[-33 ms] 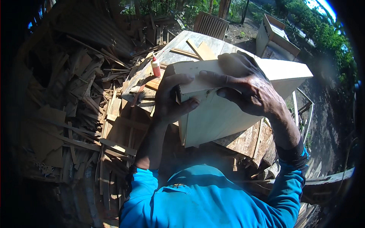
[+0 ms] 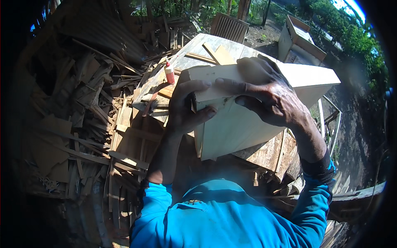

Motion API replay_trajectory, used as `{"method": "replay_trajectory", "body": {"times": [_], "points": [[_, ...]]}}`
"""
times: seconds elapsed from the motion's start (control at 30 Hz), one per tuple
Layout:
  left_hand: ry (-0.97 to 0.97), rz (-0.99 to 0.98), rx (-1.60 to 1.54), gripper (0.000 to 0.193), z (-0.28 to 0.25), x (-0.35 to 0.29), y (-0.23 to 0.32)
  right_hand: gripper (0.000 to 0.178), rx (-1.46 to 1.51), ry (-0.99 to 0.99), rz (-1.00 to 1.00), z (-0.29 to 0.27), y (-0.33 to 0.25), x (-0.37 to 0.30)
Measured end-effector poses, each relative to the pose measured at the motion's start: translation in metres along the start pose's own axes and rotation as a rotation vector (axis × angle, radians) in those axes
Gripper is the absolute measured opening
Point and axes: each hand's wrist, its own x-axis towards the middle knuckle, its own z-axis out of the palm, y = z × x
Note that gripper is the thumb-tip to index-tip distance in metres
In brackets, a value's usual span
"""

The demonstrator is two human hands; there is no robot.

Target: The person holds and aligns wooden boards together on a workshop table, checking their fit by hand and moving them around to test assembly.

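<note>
A large box-like piece of pale wood (image 2: 235,124) stands tilted in front of me, its broad smooth side facing my chest. My left hand (image 2: 186,103) is closed round its left corner, thumb on the near side and fingers over the top edge. Across the top edge lies my right hand (image 2: 266,91), with the thumb on the near face and the fingers bent over the upper one. The right index finger points toward the left hand. The far fingertips of both hands are hidden.
Beyond the box is a worktable (image 2: 198,43) with thin wood strips (image 2: 201,58), a red-and-white glue bottle (image 2: 169,73) and a tool with a reddish handle (image 2: 151,102). Scrap wood (image 2: 93,107) is heaped at left. Another wooden box (image 2: 300,39) stands at the far right.
</note>
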Motion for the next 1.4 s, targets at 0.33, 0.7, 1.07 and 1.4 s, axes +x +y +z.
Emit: {"method": "replay_trajectory", "body": {"times": [0.33,0.7,1.07,1.4], "points": [[0.009,0.183,0.082,0.042,0.005,0.019,0.009,0.056,0.010,-0.014,-0.019,0.003,-0.003,0.001],[-0.021,0.197,0.089,0.043,0.006,0.009,0.015,0.054,-0.045,0.099,-0.002,0.011,-0.020,-0.005],[0.016,0.217,0.225,0.046,0.009,0.005,0.009,0.050,-0.058,0.337,0.038,0.041,-0.033,-0.010],[0.000,0.223,0.281,0.044,0.007,0.012,0.013,0.052,-0.124,0.414,0.104,0.047,-0.035,-0.009]]}}
